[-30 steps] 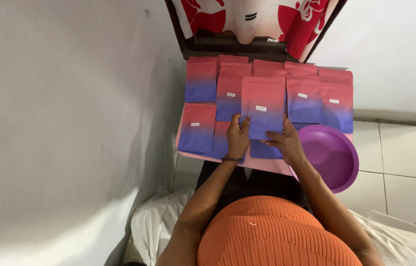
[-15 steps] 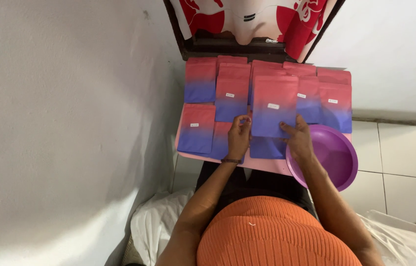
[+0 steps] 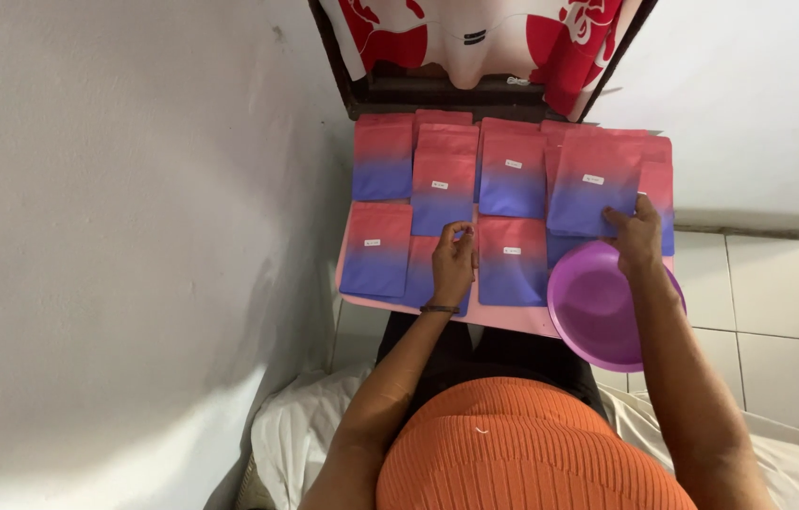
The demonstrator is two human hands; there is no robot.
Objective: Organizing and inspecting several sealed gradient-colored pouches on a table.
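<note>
Pink-to-blue pouches (image 3: 376, 250) lie flat in overlapping rows on the pink tabletop (image 3: 513, 319), labels up, so that we can see each one. Our left hand (image 3: 453, 264) rests on a pouch in the near row; its fingers (image 3: 456, 229) are curled and lightly pinch the top edge, as far as we can tell. To the right, our right hand (image 3: 638, 236) grips the lower corner of another pouch (image 3: 593, 194), thumb on its face, and lays it over the far row. A purple bowl (image 3: 598, 312) sits just below this hand, at the tabletop's right edge.
</note>
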